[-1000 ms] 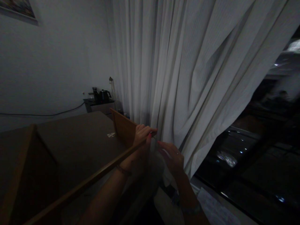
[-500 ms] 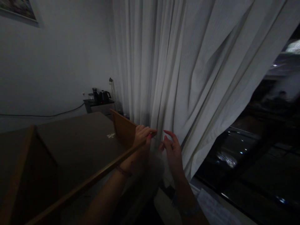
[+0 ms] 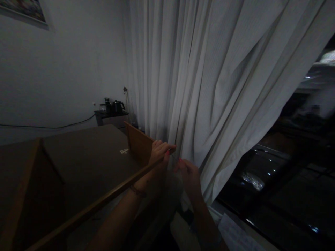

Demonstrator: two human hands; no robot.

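My left hand [image 3: 159,150] is closed over the top corner of a wooden frame rail [image 3: 104,198], where the long front rail meets the short side panel [image 3: 137,143]. My right hand [image 3: 187,174] is just to the right of that corner, fingers curled together in a pinch against the lower folds of the white curtain [image 3: 209,80]. What the pinch holds is too dark to make out. Both forearms reach up from the bottom of the picture.
A dark flat panel [image 3: 86,157] lies inside the wooden frame. A small cabinet with a kettle [image 3: 116,105] stands against the far wall, and a cable [image 3: 52,126] runs along that wall. A dark window [image 3: 288,167] with reflections shows at the right.
My right hand rose with spread fingers to the curtain beside the frame corner, then closed into a pinch slightly lower. My left hand stayed on the frame corner.
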